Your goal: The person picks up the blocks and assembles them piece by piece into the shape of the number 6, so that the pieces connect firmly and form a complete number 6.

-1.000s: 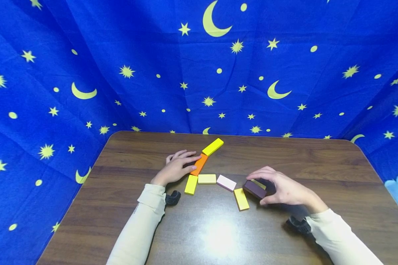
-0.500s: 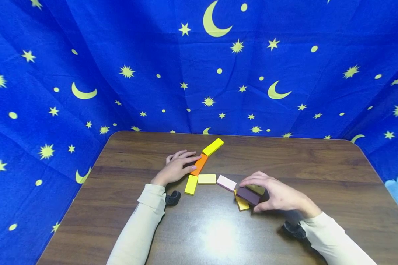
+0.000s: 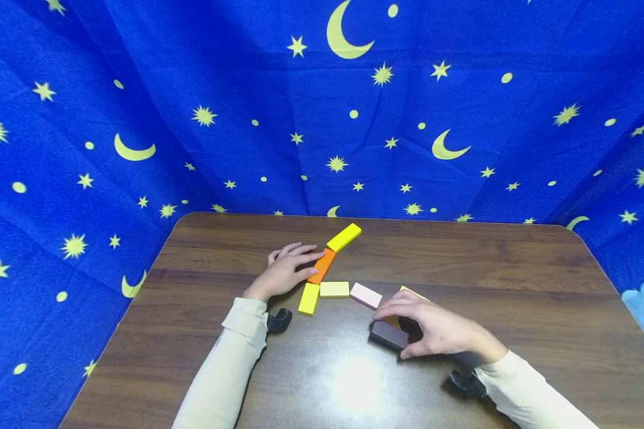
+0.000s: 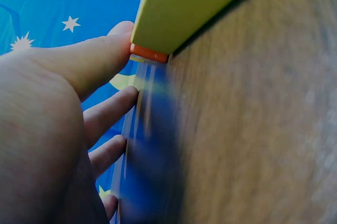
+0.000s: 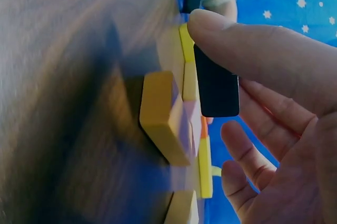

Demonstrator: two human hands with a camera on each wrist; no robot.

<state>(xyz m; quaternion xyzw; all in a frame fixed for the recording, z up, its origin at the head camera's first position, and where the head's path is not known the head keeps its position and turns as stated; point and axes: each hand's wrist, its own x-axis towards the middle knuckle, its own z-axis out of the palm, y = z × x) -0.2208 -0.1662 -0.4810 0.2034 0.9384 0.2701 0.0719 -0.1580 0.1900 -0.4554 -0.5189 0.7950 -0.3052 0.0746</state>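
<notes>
My right hand (image 3: 434, 328) pinches a dark brown rectangular block (image 3: 390, 335) between thumb and fingertips. In the right wrist view the dark block (image 5: 217, 84) hangs above the table, near an amber block (image 5: 160, 108) lying there. The head view shows only a sliver of that amber block behind my fingers. My left hand (image 3: 284, 273) lies with extended fingers beside an orange block (image 3: 321, 267), thumb and forefinger overlapping its left side. In the left wrist view the thumb reaches the orange block (image 4: 150, 53), past a yellow block (image 4: 184, 8).
Beyond the orange block lies a yellow block (image 3: 344, 238), and another yellow block (image 3: 309, 299) lies nearer. A cream block (image 3: 334, 289) and a pink block (image 3: 365, 295) continue rightward. Behind my right hand shows a yellowish block (image 3: 414, 293). A star-patterned blue cloth (image 3: 279, 89) hangs behind the table (image 3: 542, 286).
My right hand has carried the dark block left and toward the near edge, passing over the amber block. The yellowish block behind it is now partly uncovered. My left hand stays in place.
</notes>
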